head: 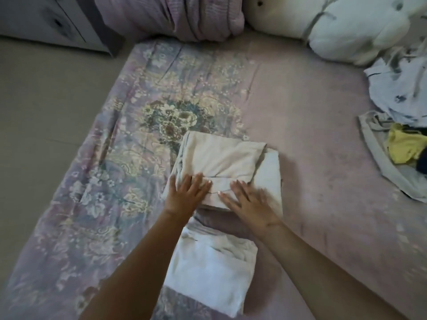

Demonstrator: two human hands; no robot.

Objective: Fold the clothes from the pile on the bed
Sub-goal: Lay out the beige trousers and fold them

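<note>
A folded cream garment (224,162) lies in the middle of the bed (312,139). My left hand (187,192) rests flat on its near left part with straight fingers. My right hand (249,202) lies flat on its near right part, fingers spread. A second folded white garment (208,269) sits closer to me, between my forearms. The pile of unfolded clothes (399,135) is heaped at the bed's right edge, with a pale blue patterned piece, a grey piece and a yellow one.
A flowered lilac sheet (104,181) covers the bed's left side. A rolled lilac blanket (171,17) and a white bundled duvet (342,31) lie at the far end. Beige floor (34,112) and a white cabinet (53,21) are on the left.
</note>
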